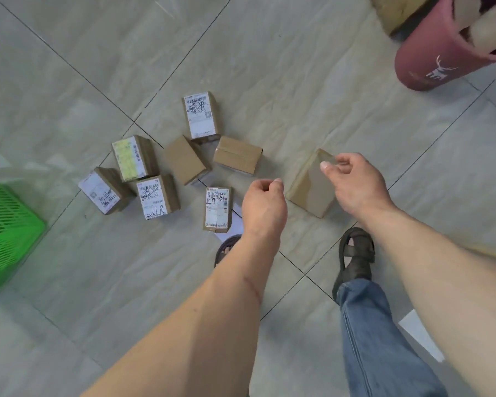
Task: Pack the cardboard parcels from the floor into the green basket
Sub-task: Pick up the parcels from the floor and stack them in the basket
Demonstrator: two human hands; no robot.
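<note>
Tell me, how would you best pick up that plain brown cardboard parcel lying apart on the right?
Probably from above, thumb and fingers across the two long sides of the plain brown cardboard parcel. It lies flat with free floor all round, and the right hand hangs over its far end.

green basket [9, 233] is cut off at the left edge, pink bin [453, 44] runs off the upper right, both pretty blurry.

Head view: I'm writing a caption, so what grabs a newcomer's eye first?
A cluster of small brown cardboard parcels lies on the grey tiled floor at centre. The right hand reaches over one plain parcel. A bright green slotted plastic basket sits at the left edge.
</note>
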